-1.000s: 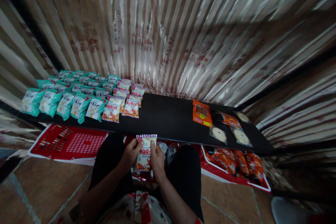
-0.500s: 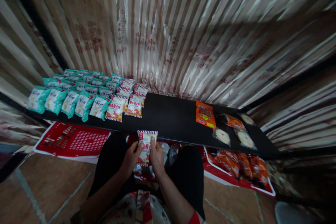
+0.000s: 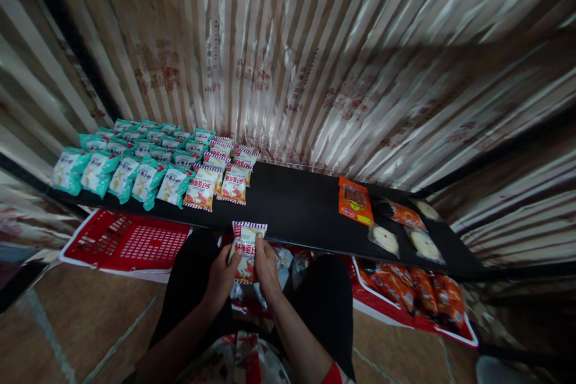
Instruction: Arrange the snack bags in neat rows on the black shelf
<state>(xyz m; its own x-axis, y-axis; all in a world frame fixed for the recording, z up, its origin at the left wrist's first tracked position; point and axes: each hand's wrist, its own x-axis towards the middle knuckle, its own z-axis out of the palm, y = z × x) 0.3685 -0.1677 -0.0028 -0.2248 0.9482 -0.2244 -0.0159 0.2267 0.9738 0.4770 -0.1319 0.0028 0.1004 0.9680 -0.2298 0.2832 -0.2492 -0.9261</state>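
Packet (image 3: 245,257) with red lettering is clasped between a person's left hand (image 3: 220,273) and right hand (image 3: 267,267), just in front of the near edge of a black shelf (image 3: 292,204), its striped top end toward the shelf. The left hand is closed on one side, thumb against the printed face; the right hand clamps the opposite side, thumb lying along the front near the edge. Each grip is no wider than the packet's thickness; the fingers behind it are hidden. Rows of green packets (image 3: 175,186) fill the shelf's left end, with matching red-lettered packets (image 3: 200,189) just beside them. Toward the shelf's right end lie an orange packet (image 3: 355,201), an orange-and-dark packet (image 3: 404,216) and round pale items (image 3: 384,240) in clear wrapping. Below the shelf, a red basket (image 3: 153,246) sits at left and orange packages (image 3: 423,293) lie in another at right. Striped cloth (image 3: 292,12) hangs behind the shelf.
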